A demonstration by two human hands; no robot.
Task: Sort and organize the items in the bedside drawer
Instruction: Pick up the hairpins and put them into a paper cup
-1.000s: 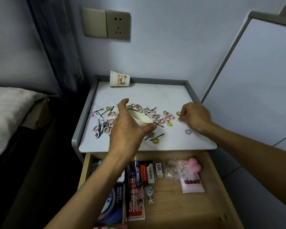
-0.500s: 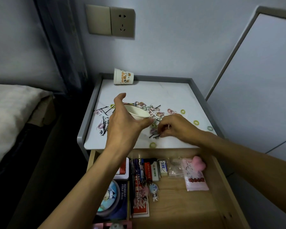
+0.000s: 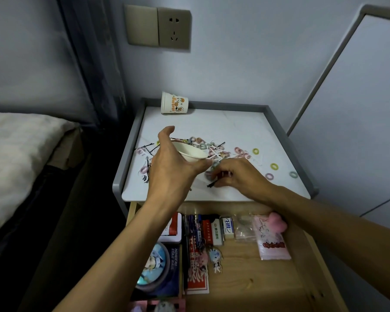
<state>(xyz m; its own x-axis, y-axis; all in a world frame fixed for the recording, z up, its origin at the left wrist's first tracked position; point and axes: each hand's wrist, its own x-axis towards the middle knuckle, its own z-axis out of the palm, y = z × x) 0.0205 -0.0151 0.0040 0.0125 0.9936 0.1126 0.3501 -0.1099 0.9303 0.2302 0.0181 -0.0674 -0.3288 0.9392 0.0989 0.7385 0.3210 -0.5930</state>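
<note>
Bedroom corner with a pale blue wall; a white-covered bed lies to the left. A grey-framed bedside table with a white top stands ahead. Its light wooden drawer is open at the near side, holding cards, boxes and packets. The left hand curls round a small white paper cup, tilted above the tabletop. Just right of it, the right hand pinches a thin black hairpin among scattered pastel hair ties. Bringing the cup's mouth close under the pin should stop it dropping.
</note>
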